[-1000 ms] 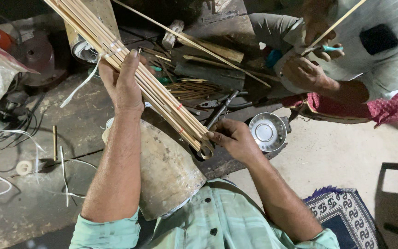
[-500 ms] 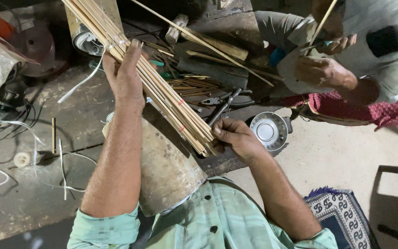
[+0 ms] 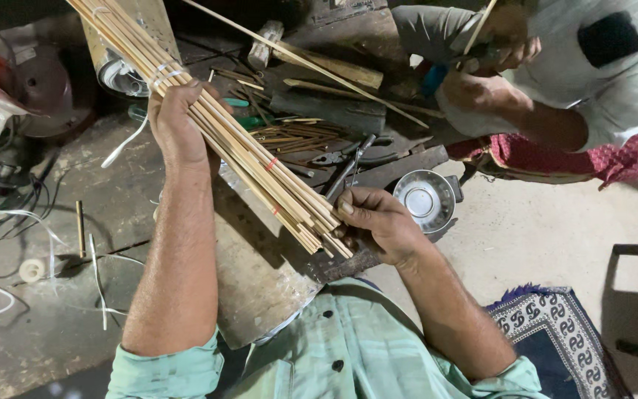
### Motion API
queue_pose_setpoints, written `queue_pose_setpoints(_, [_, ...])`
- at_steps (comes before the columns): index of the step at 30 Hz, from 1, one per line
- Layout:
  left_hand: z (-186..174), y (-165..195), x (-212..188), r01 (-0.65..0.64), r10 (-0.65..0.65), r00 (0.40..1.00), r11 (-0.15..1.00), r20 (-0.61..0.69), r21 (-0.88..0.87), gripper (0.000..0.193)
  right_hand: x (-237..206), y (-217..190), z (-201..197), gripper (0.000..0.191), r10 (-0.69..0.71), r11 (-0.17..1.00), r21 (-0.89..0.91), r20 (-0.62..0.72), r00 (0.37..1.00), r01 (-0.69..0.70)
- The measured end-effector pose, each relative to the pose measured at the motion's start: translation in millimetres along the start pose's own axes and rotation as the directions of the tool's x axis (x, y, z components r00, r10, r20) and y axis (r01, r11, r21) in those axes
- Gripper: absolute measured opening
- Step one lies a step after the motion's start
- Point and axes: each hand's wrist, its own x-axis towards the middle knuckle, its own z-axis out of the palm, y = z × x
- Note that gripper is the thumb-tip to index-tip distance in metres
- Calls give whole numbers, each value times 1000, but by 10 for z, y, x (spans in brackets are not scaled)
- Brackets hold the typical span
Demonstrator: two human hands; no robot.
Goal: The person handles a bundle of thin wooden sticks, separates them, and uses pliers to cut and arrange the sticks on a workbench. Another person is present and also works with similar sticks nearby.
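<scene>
The left hand [image 3: 176,125] was wrapped around the upper stretch of a bundle of thin bamboo sticks [image 3: 249,151], which slanted down from the top left corner over a worn wooden block [image 3: 260,273]. The right hand [image 3: 378,222] pinched the bundle's lower ends, just beside a small steel bowl [image 3: 426,199]. Farther right, another person's hands [image 3: 481,81] gripped a single stick [image 3: 480,26].

Left hand [image 3: 176,127] wrapped around bundle of thin bamboo sticks [image 3: 249,151], mid-length, bundle slanting from top left down toward centre. Right hand [image 3: 378,222] pinching bundle's lower end. Steel bowl [image 3: 424,199] just right of that hand, on floor. Loose sticks [image 3: 297,135] behind bundle. Another person's hands [image 3: 485,74] top right, holding single stick.
</scene>
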Motion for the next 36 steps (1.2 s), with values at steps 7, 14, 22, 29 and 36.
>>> queue_pose_setpoints(7, [40, 7, 19, 33, -32, 999, 998, -21, 52, 31, -151, -124, 81, 25, -133, 976, -167, 41, 990, 138])
queue_pose_setpoints(14, [103, 58, -55, 38, -23, 995, 986, -94, 162, 27, -218, -205, 283, 29, -410, 701, -580, 149, 900, 415])
queue_pose_setpoints(22, [71, -109, -51, -63, 69, 996, 992, -56, 106, 43, -69, -249, 591, 46, -573, -58, -929, 330, 750, 364])
queue_pose_setpoints(29, [14, -191, 32, -98, 117, 988, 980, -103, 172, 58, 129, -189, 609, 25, -467, -16, -923, 348, 813, 386])
queue_pose_setpoints(36, [38, -17, -67, -94, 74, 989, 982, 125, 162, 53, 251, -105, 394, 15, -327, 504, -853, -46, 944, 133])
